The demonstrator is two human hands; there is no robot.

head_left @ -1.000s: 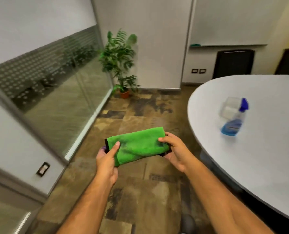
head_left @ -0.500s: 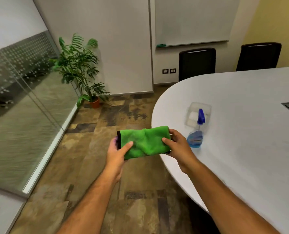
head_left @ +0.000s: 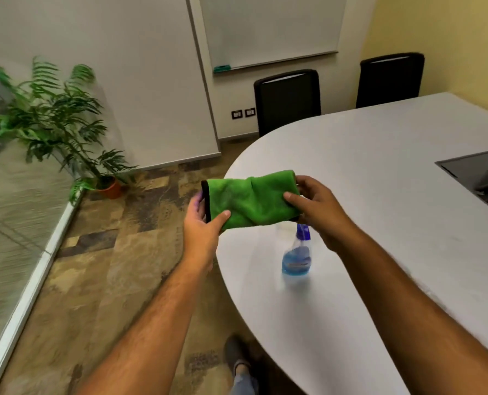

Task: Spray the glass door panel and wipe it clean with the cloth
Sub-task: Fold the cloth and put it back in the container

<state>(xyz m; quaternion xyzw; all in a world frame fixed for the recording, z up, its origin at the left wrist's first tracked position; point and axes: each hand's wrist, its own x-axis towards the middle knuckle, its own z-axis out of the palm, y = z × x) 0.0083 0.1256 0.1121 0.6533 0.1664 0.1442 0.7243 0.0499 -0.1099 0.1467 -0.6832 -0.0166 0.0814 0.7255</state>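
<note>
A folded green cloth [head_left: 251, 199] is stretched between both hands at the centre of the view. My left hand [head_left: 201, 223] grips its left, black-edged end. My right hand [head_left: 315, 208] pinches its right end. Just below the cloth, a clear spray bottle [head_left: 297, 256] with blue liquid and a blue nozzle stands on the white table [head_left: 379, 195], close under my right hand. The glass panel [head_left: 6, 223] with its white bottom frame runs along the far left edge of the view.
A potted plant [head_left: 66, 124] stands in the corner by the glass. Two black chairs [head_left: 287, 99] sit behind the table under a whiteboard [head_left: 268, 29]. A dark recessed panel [head_left: 479, 175] is set in the table at right. My shoe [head_left: 237, 354] shows on the patterned floor.
My view has swung right, away from the glass and toward the table. The cloth and both hands now hang over the table's edge, right above the spray bottle.
</note>
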